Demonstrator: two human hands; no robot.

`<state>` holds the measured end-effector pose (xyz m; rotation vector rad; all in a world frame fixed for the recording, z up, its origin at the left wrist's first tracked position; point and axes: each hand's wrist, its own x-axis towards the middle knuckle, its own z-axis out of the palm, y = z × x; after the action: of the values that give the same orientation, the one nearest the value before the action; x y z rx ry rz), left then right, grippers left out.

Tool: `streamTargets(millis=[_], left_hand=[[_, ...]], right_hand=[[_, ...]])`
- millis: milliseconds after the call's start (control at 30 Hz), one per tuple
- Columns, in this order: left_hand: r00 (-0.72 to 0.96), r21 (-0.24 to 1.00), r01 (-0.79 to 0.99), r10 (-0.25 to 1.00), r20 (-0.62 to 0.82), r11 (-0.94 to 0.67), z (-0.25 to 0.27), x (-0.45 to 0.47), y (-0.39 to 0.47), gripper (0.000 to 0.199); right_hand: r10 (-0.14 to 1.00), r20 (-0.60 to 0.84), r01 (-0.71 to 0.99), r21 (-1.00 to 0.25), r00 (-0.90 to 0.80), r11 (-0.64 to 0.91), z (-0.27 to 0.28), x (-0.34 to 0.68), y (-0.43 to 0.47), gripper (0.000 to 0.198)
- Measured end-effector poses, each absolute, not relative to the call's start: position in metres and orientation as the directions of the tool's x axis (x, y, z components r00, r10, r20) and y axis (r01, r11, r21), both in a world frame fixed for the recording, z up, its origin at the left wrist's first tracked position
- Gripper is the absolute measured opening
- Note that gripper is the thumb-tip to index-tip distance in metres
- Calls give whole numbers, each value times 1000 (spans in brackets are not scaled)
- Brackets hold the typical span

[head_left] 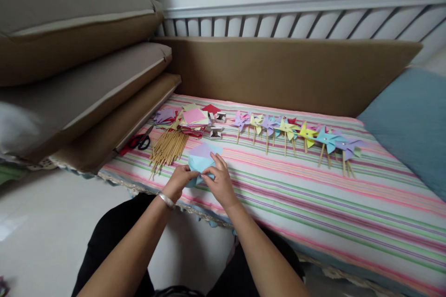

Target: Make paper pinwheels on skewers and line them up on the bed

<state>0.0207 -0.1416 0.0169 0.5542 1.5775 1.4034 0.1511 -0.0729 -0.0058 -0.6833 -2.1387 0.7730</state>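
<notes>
A light blue and lilac paper piece (201, 158) is held between my two hands above the near edge of the striped cloth (265, 176). My left hand (179, 181), with a silver bangle at the wrist, pinches the paper's near left side. At its right edge my right hand (219, 178) grips with thumb and forefinger, other fingers resting along the paper. Just beyond my left hand lies a bundle of thin wooden sticks (169, 146). Behind the paper sits a stack of coloured paper squares (194, 117). Small white boxes (216, 132) stand beside that stack.
Finished paper pinwheels (287, 129) on sticks lie in a row to the right. Black-handled scissors (141, 140) rest at the left, near lilac paper pieces (165, 116). Stacked brown cushions (87, 74) rise on the left, a brown panel (272, 74) behind, a blue cushion (407, 120) at right.
</notes>
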Motion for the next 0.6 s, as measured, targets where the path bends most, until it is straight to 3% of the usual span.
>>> streamTargets(millis=[400,600], left_hand=[[-376,938,-213,864,-336,272,17,19,-147,17],[-407,946,-140,854,-324,293,12,16,-145,14]], right_hand=[[700,413,240,-735,-583,634,-5,151,-75,7],[710,405,258,-734,-576,628,-6,151,-75,8]])
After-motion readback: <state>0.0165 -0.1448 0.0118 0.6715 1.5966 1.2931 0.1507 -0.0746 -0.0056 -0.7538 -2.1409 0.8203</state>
